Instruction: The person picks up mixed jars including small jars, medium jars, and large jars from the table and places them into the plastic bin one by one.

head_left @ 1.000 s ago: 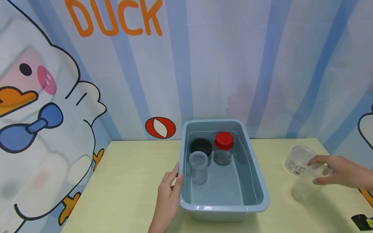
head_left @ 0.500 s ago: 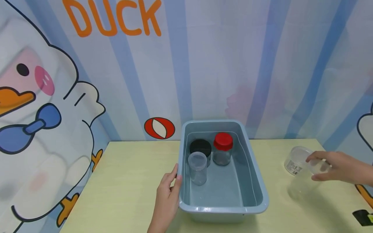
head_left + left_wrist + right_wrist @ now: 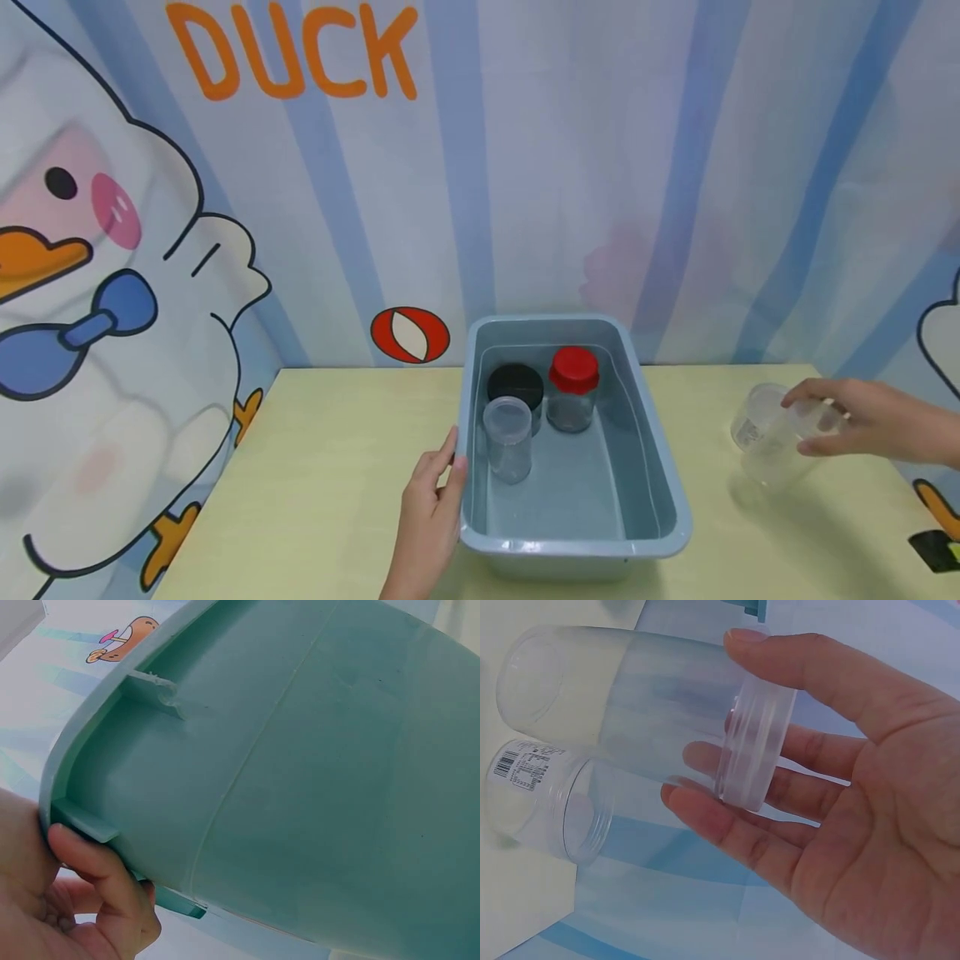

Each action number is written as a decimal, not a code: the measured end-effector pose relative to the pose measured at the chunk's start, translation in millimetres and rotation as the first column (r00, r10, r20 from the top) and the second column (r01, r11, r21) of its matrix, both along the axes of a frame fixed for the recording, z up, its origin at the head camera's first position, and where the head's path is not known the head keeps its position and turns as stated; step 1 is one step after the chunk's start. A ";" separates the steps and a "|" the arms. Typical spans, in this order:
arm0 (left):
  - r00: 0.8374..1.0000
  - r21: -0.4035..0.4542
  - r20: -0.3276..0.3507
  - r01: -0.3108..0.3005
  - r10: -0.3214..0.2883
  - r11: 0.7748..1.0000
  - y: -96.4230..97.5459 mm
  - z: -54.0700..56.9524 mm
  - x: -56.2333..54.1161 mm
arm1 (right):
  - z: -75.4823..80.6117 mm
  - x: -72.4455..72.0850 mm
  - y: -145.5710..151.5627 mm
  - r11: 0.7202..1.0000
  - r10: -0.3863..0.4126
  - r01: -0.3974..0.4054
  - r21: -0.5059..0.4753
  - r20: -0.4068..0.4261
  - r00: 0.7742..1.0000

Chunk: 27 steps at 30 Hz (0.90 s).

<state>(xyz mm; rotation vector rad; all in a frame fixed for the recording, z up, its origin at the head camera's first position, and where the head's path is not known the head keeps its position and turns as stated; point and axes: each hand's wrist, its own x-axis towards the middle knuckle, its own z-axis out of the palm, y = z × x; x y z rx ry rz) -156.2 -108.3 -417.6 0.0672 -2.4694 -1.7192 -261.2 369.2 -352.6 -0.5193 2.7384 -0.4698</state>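
My left hand [image 3: 429, 510] grips the left rim of a blue-grey plastic tub [image 3: 573, 547]; the left wrist view shows its fingers [image 3: 101, 866] curled at the rim's underside. On the right, my right hand [image 3: 877, 421] holds a tall clear plastic jar [image 3: 660, 705] by its translucent lid [image 3: 757, 742], thumb on one side and fingers on the other. The held jar tilts, its base toward the table. Close by is a shorter clear jar [image 3: 525, 814] with a barcode label, partly hidden behind the held jar in the head view.
Inside the tub stand a red-lidded jar [image 3: 573, 392], a black-lidded jar [image 3: 515, 383] and a clear jar with a translucent lid [image 3: 510, 442]. The pale yellow table [image 3: 337, 467] extends left of the tub. A duck-printed curtain [image 3: 540, 167] hangs behind it.
My right hand has moved slightly left and away from me with the clear jar, which now overlaps the labelled jar more in the head view. My left hand stays on the tub's rim.
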 end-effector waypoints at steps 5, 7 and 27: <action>1.000 -0.009 -0.022 -0.010 0.009 1.000 -0.3 -0.3 1.1 | 2.2 -3.0 -5.0 1.000 0.006 -0.006 0.001 0.002 1.000; 1.000 -0.009 -0.027 -0.008 0.008 1.000 -0.2 -0.4 1.1 | 4.2 -3.6 -5.8 1.000 0.008 -0.008 0.003 0.000 1.000; 0.998 0.009 -0.066 0.014 -0.013 1.000 -0.6 0.2 2.9 | 29.3 -4.4 -16.1 1.000 0.024 -0.023 0.014 -0.072 0.997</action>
